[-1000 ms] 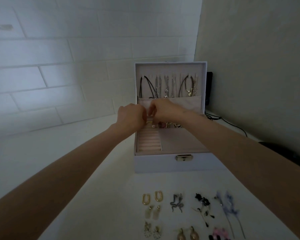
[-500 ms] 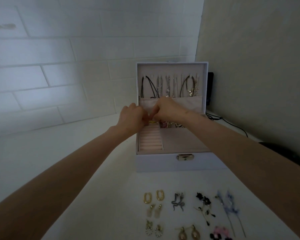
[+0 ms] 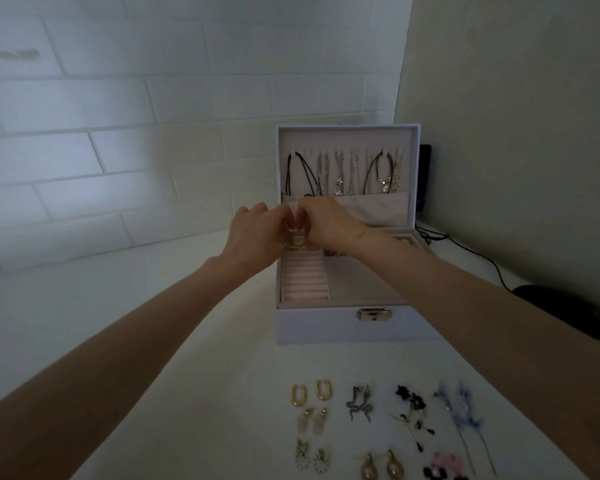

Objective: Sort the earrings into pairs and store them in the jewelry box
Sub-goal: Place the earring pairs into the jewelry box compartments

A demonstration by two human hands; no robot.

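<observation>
A small yellow piece (image 3: 298, 241), likely an earring, sits back-left in the jewelry box (image 3: 326, 329) beneath the left hand (image 3: 257, 233) and right hand (image 3: 329, 223); their fingers curl together, but I cannot tell whether either grip holds anything. Seating looks underway; next, fetch another pair (image 3: 355, 407) from the counter (image 3: 222, 375)

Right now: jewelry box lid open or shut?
Open. The lid stands upright behind the jewelry box, with necklaces hanging on its inner face and the ring rolls exposed.

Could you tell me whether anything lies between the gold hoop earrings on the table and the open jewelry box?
Nothing visible does: only bare table separates the gold hoop earrings from the jewelry box, whose lid stands open.
</observation>
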